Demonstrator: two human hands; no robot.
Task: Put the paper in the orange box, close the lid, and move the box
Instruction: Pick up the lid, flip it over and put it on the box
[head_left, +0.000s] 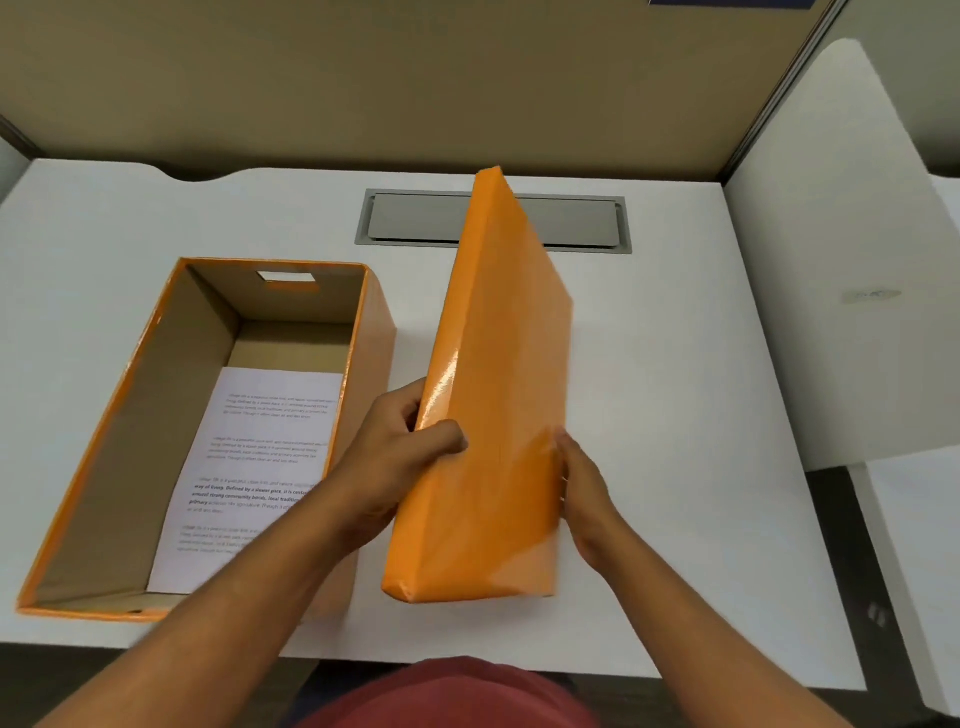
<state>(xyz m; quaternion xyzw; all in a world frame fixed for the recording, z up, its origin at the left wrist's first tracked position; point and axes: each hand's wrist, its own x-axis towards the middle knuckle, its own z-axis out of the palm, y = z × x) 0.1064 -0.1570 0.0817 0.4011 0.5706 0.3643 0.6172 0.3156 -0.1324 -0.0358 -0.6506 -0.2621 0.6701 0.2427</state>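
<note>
Paper (260, 467) lies in open box (111, 431); both hands, left (400, 457) and right (584, 486), grip lid (498, 415) tilted at box's 3 o'clock; closing, moving remain.

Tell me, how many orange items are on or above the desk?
2: the open box at left with the paper inside, and the lid held tilted by both hands right of it. None seems hidden.

a white desk (649, 467) with a grey cable tray (415, 221) set in, backed by a tan partition (363, 78).
</note>
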